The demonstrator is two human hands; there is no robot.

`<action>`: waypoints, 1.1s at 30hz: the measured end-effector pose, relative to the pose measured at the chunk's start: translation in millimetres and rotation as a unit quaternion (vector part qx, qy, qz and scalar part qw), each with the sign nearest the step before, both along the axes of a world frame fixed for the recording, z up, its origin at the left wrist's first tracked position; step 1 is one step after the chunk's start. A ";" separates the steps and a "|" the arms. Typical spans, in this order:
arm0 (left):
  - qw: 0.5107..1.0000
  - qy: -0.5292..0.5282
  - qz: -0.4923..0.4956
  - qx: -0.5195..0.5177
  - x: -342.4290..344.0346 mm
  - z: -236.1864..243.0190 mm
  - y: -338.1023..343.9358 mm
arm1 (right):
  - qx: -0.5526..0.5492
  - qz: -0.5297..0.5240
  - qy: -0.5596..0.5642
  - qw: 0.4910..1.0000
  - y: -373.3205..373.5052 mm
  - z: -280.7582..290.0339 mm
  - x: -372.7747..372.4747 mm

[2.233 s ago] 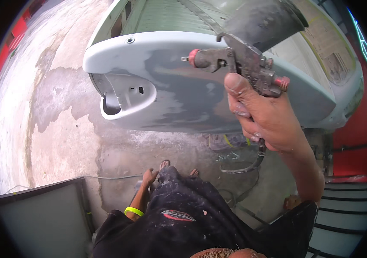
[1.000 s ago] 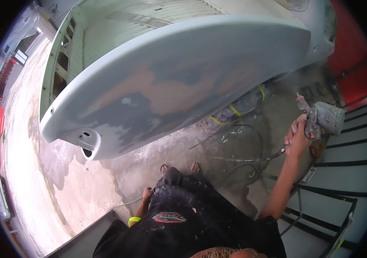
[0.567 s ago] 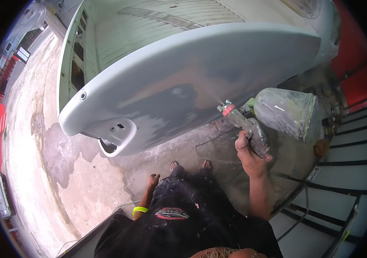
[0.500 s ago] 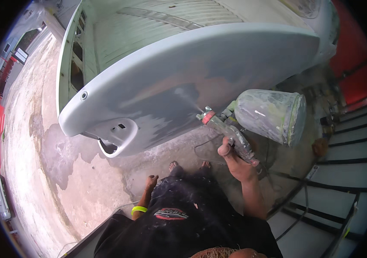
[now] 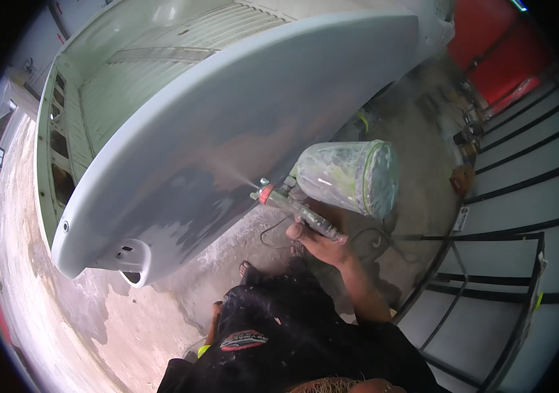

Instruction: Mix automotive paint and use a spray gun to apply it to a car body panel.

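My right hand (image 5: 324, 246) is closed around a paint spray gun (image 5: 307, 217), its nozzle facing the curved side panel of a vehicle. A paint-smeared cup (image 5: 338, 175) is attached to the gun and tilts to the right. From the nozzle a fine mist fans onto the side panel (image 5: 273, 98), patchy with white, grey and brownish areas. Gun and panel stay a short way apart. My left hand (image 5: 216, 312) hangs low beside my dark shirt, mostly hidden by it, so its fingers cannot be made out. A yellow-green band circles that wrist.
Behind the panel lies a pale green ribbed truck bed (image 5: 161, 75). A recessed opening (image 5: 132, 259) sits at the panel's lower end. A thin hose (image 5: 384, 239) trails over the concrete floor (image 5: 122, 314). On the right stands a black metal frame (image 5: 489, 239); my bare feet are below.
The view has shifted, and the gun in my right hand now sprays at a browner patch of the panel. My left hand shows less than before.
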State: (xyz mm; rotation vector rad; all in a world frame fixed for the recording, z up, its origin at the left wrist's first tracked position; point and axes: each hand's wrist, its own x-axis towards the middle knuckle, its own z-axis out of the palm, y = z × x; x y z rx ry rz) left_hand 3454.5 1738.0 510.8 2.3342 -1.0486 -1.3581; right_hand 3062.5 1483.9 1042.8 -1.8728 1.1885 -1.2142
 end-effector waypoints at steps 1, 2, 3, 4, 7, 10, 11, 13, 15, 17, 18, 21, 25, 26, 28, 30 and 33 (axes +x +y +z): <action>1.000 0.012 -0.004 -0.002 -1.8 -5.3 -3.4 | 0.017 -0.030 0.011 0.999 -13.2 6.9 -22.0; 1.000 0.024 -0.005 -0.004 -2.9 -6.5 -6.7 | -0.002 -0.052 -0.023 0.998 -25.4 16.3 -37.5; 0.999 0.035 -0.006 -0.004 -4.3 -5.6 -9.7 | -0.019 -0.073 -0.056 0.996 -37.3 23.5 -53.0; 0.999 0.046 -0.006 -0.004 -5.7 -3.1 -12.0 | 0.008 -0.109 -0.080 0.991 -48.9 18.6 -71.2; 0.999 0.035 -0.033 0.014 -18.7 28.6 -59.9 | 0.002 -0.185 -0.118 0.976 -81.0 4.5 -137.8; 0.999 -0.010 -0.031 0.020 -33.9 69.4 -84.3 | 0.041 -0.222 -0.176 0.958 -110.5 1.1 -170.6; 0.999 -0.030 -0.040 0.007 -43.2 81.3 -93.0 | 0.032 -0.239 -0.186 0.952 -118.2 1.5 -183.0; 0.998 -0.046 -0.026 -0.036 -55.5 106.4 -94.8 | 0.065 -0.295 -0.184 0.935 -127.8 12.5 -188.7; 0.998 -0.043 -0.027 -0.041 -50.1 111.1 -94.5 | 0.097 -0.355 -0.182 0.912 -133.1 19.1 -186.1; 0.996 -0.053 -0.060 -0.036 -38.5 104.1 -94.5 | 0.077 -0.435 -0.228 0.868 -133.6 20.3 -176.1; 0.995 -0.049 -0.083 0.001 -32.2 96.4 -90.0 | 0.072 -0.439 -0.229 0.866 -129.9 15.9 -170.0; 0.996 -0.020 -0.070 0.051 5.8 69.0 -56.2 | 0.105 -0.380 -0.171 0.903 -102.6 -3.0 -140.6; 0.995 -0.025 -0.079 0.057 26.5 112.5 -63.0 | 0.014 -0.188 -0.122 0.974 -50.3 -18.2 -66.9; 0.995 -0.028 -0.082 0.057 31.4 120.5 -64.2 | 0.011 -0.149 -0.106 0.983 -35.4 -16.2 -48.2; 0.995 -0.032 -0.083 0.054 36.6 134.5 -66.1 | 0.071 -0.110 0.005 0.991 -5.4 -14.8 -12.6; 0.994 -0.029 -0.093 0.052 34.8 144.8 -75.0 | -0.044 0.009 0.045 0.998 11.2 -50.5 14.3; 0.995 -0.031 -0.077 0.051 44.1 136.9 -62.0 | -0.136 0.121 0.107 0.977 36.9 -60.6 60.1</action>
